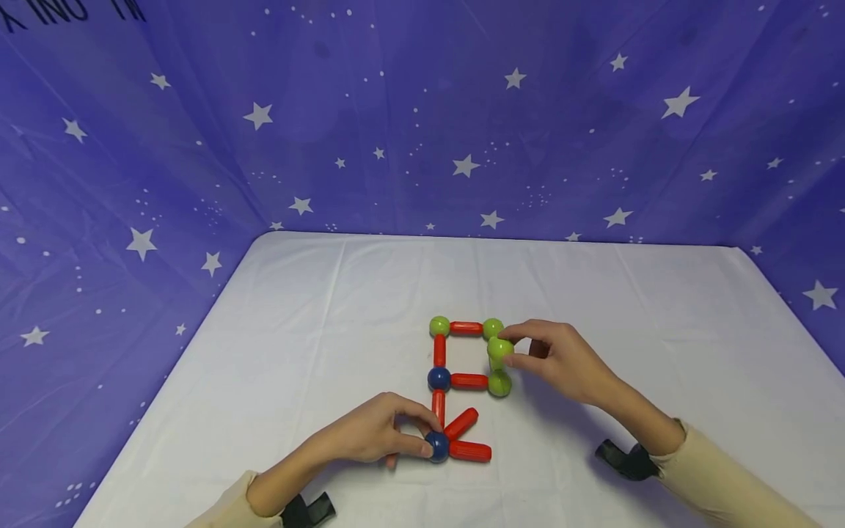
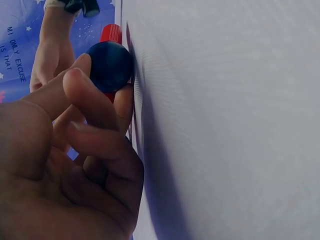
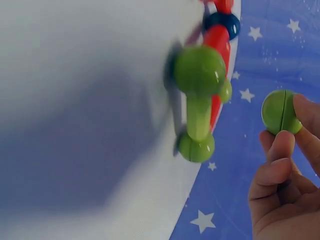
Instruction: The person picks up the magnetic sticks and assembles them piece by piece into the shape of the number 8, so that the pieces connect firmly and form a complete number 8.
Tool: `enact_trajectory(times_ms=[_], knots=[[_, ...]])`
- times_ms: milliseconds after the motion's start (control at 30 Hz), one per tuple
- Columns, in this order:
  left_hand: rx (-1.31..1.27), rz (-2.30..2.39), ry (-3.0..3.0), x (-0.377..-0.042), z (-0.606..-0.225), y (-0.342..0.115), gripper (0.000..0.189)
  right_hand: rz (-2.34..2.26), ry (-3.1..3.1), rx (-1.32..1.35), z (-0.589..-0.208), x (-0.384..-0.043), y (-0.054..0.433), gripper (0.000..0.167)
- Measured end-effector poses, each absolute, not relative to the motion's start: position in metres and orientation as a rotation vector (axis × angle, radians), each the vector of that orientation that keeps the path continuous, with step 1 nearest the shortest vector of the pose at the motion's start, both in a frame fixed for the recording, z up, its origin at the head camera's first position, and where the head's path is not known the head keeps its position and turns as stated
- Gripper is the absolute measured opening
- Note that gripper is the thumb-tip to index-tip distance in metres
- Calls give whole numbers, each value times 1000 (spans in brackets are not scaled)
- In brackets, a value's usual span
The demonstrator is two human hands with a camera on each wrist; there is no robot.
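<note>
A flat figure of red rods, a green rod [image 3: 198,117] and balls lies on the white cloth. My left hand [image 1: 379,429] pinches the blue ball [image 1: 437,446] at its near end, thumb on one side and fingers on the other. From that ball two red rods, one slanted [image 1: 461,423] and one level [image 1: 471,451], stick out with free ends. My right hand [image 1: 561,359] pinches a green ball [image 3: 281,111] between thumb and fingertips. This ball is held above the cloth, apart from the green rod and the green balls at its ends.
Farther up the figure are another blue ball [image 1: 439,378] and a green corner ball [image 1: 439,326]. A white cloth [image 1: 317,323] covers the table. Purple star-printed fabric [image 1: 396,110] rises behind and beside it. Black devices sit at the left wrist [image 1: 309,510] and right wrist [image 1: 629,460].
</note>
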State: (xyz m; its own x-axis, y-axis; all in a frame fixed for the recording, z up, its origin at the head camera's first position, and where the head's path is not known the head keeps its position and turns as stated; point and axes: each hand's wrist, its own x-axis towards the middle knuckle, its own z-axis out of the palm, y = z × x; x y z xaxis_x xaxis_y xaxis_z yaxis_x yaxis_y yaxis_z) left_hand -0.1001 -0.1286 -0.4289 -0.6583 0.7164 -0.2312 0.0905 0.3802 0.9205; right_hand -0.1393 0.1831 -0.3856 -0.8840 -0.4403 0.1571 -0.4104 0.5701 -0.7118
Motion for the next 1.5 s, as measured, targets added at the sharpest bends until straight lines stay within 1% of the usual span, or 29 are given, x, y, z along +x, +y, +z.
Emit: enact_trajectory(times_ms=[300, 533, 767, 1100, 1500], knots=[[692, 1283, 2020, -101, -430, -129, 20, -1244, 2621, -719, -398, -104, 187, 29], [681, 1285, 2018, -101, -430, -130, 20, -1214, 2505, -741, -410, -88, 189, 28], [667, 1286, 2018, -100, -430, -131, 21, -1152, 2404, -727, -415, -82, 189, 28], [658, 1300, 2000, -100, -430, -131, 20, -1156, 2390, -807, -419, -76, 187, 25], [673, 1287, 2015, -101, -431, -130, 21, -1154, 2379, -750, -422, -76, 187, 27]])
